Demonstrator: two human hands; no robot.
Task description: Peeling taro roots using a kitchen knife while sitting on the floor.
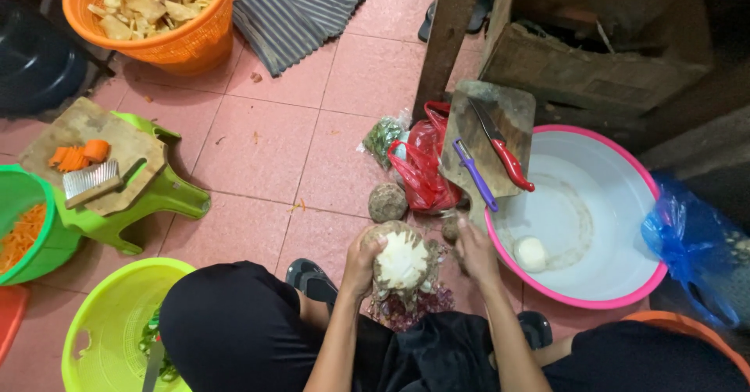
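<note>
Left hand (363,259) is cupping the half-peeled root (402,261) from its left side, fingers curled over the white flesh, holding it low over the peel scraps (406,302) on the floor between the feet. Right hand (473,250) is closing on the root's right edge, fingers bent; can't tell whether it's pinching a strip of skin or a small tool. My read: keep the left grip firm, turn the root, strip skin away from the body, then drop it in the pink-rimmed basin (625,157) beside the peeled piece (531,253).
</note>
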